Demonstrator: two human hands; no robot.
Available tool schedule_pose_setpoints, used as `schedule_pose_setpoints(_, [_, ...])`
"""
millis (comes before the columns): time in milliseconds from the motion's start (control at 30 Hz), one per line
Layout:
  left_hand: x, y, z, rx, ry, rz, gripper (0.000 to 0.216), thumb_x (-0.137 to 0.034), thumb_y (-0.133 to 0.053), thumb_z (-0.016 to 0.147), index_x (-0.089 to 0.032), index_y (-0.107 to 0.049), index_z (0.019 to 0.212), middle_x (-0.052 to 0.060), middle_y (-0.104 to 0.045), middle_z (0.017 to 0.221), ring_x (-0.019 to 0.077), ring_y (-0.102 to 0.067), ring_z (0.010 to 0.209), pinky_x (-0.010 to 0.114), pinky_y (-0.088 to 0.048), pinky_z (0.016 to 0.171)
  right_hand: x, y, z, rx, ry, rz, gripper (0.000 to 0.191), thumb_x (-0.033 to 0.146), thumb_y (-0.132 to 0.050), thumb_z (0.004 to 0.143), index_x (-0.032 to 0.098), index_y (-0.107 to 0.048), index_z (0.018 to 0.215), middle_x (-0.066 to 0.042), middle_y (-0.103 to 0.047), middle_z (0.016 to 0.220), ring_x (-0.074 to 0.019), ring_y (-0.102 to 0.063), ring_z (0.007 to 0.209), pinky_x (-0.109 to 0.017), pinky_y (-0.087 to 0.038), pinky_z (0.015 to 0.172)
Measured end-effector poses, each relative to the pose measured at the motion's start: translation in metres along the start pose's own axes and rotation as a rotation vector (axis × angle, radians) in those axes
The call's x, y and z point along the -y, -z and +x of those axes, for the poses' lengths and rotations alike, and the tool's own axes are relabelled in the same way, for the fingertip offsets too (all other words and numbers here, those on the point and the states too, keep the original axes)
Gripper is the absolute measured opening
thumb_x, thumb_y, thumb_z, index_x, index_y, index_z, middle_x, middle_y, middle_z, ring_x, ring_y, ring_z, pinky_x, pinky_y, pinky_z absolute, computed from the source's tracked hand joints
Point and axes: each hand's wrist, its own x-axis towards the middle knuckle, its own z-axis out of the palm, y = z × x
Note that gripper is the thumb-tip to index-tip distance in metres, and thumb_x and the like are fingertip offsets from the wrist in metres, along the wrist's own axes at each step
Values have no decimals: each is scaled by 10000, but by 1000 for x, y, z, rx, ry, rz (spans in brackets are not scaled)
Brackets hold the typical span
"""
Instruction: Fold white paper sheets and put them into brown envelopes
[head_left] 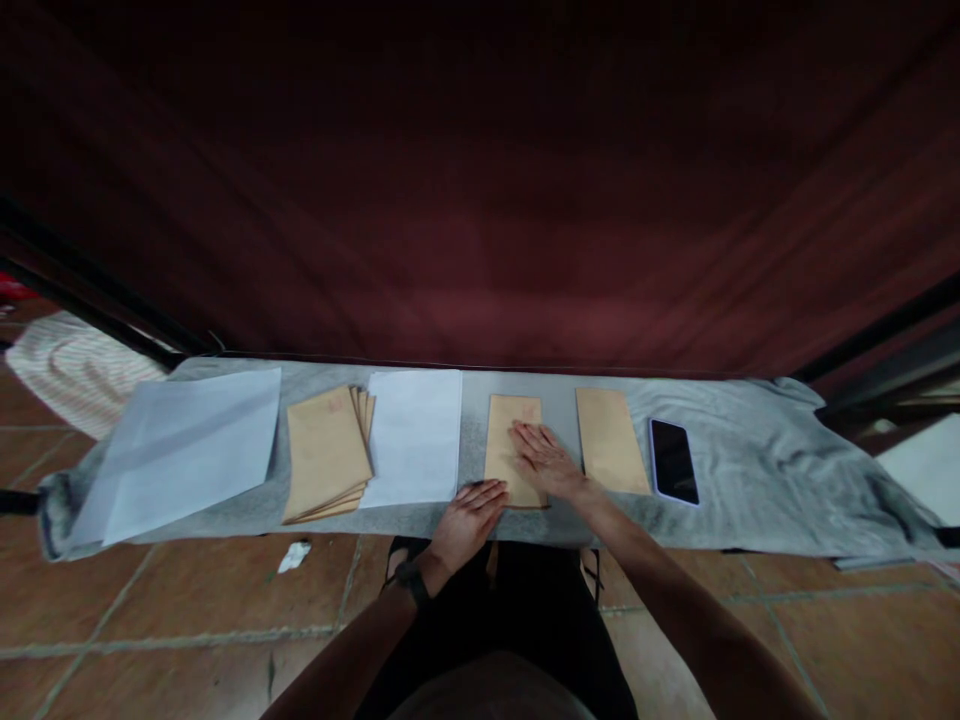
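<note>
A brown paper envelope [501, 436] lies flat on the grey cloth in front of me. My right hand [546, 460] rests on its middle with the fingers stretched out and covers part of it. At its lower left edge, my left hand [471, 515] lies flat, fingertips touching the envelope's side. Just left of it is a stack of white paper sheets [416, 435]. Farther left, several more brown envelopes [326, 450] are fanned out, slightly overlapping the sheets. A single brown envelope [611, 440] lies to the right of my right hand.
A phone with a light purple case [674, 461] sits right of the single envelope. Large white sheets [195, 445] lie at the far left of the cloth-covered surface [765, 470]. A dark red panel [480, 250] rises behind it. A crumpled white tissue [294, 556] is on the tiled floor.
</note>
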Motion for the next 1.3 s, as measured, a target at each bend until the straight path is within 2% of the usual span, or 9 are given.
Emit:
schedule_pose_setpoints(100, [1,-1,0,7,-5,4,312,-217,-439,1033,-223,-645,1267,51,-644,1374,200,-567,1308,415,-474,1077,14,-8,9,51,143,38,545,377,-436,1025,272,-343,1551,-23,-337,1615,-206,-320,1495,-482,-195,1266])
schedule_pose_setpoints(200, [2,-2,0,4,-1,0,317,-226,-433,1035,-234,-649,1266,50,-641,1377,202,-574,1301,415,-482,1065,15,-10,24,75,182,35,511,364,-439,1027,314,-375,1531,13,-350,1612,-198,-318,1495,-498,-165,1272])
schedule_pose_setpoints(400, [3,-4,2,-7,21,-12,342,-266,-402,1048,-260,-643,1291,44,-649,1367,191,-578,1294,408,-479,1062,-1,-8,56,44,-15,-25,503,369,-334,1050,263,-378,1540,-39,-337,1615,-221,-304,1502,-513,-172,1262])
schedule_pose_setpoints(533, [2,-3,2,-12,24,-26,337,-263,-409,1047,-258,-641,1291,39,-650,1366,189,-578,1291,403,-477,1060,2,-7,58,34,-134,-57,526,385,-293,1056,207,-373,1545,-75,-313,1624,-236,-280,1511,-498,-190,1257])
schedule_pose_setpoints(733, [1,-2,2,-6,30,-22,307,-268,-445,1037,-244,-649,1265,39,-665,1342,188,-585,1280,409,-470,1079,20,0,6,61,-18,40,506,363,-287,1065,239,-358,1550,-52,-307,1630,-197,-294,1505,-462,-229,1258])
schedule_pose_setpoints(867, [0,-2,3,-19,19,-29,314,-248,-437,1032,-240,-653,1260,48,-671,1330,196,-595,1269,420,-479,1073,37,10,-50,60,71,115,532,392,-414,1043,243,-356,1550,-78,-374,1599,-216,-358,1477,-475,-309,1228])
schedule_pose_setpoints(967, [-1,-2,3,-35,24,-36,311,-250,-437,1031,-233,-656,1252,54,-670,1333,201,-596,1267,426,-482,1072,47,15,-80,50,57,180,535,403,-487,1018,272,-398,1528,-64,-445,1561,-223,-413,1446,-492,-359,1203])
schedule_pose_setpoints(1100, [-2,0,2,-38,29,-33,290,-257,-458,1029,-224,-656,1238,47,-667,1339,202,-591,1273,423,-478,1073,53,11,-97,-26,-28,232,423,334,-461,1028,296,-521,1444,-36,-554,1478,-214,-502,1378,-492,-404,1180])
schedule_pose_setpoints(1300, [-5,1,2,-52,37,-37,272,-252,-457,1032,-208,-657,1211,57,-679,1315,197,-599,1259,410,-482,1059,54,-2,-98,-189,-113,296,296,323,-469,1030,279,-681,1233,-38,-679,1312,-217,-612,1235,-473,-492,1094])
